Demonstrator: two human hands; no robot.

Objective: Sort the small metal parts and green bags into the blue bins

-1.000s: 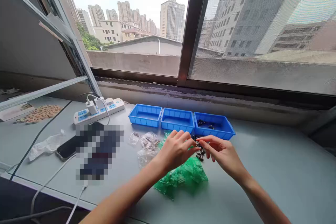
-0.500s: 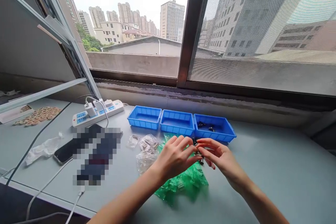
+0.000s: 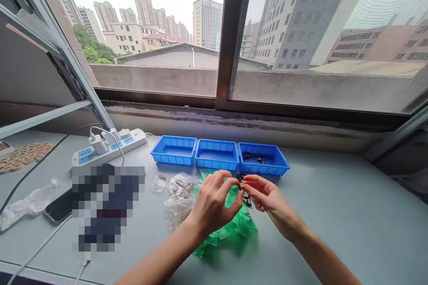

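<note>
My left hand (image 3: 216,200) and my right hand (image 3: 267,198) meet fingertip to fingertip over a green plastic bag (image 3: 230,234). Between them is a small dark metal part (image 3: 241,187), mostly covered by the fingers, so its kind cannot be made out. The right thumb and index finger pinch it from one side. On the other side the left index fingertip touches it, with the left thumb curved a little below. A loose pile of small dark and silvery metal parts (image 3: 247,199) lies on the bag just behind the right fingertips, partly hidden.
Three blue bins stand in a row: left (image 3: 174,158), middle (image 3: 216,163) and right (image 3: 264,170); small dark parts lie in the right one. Clear bags (image 3: 177,207) of small pieces sit left of my hands. Phones, cables and a power strip (image 3: 133,142) occupy the table's left side.
The view has swung slightly right, so the scene sits further left. My left thumb has moved apart from its index finger, while the fingertips of both hands stay together around the small part.
</note>
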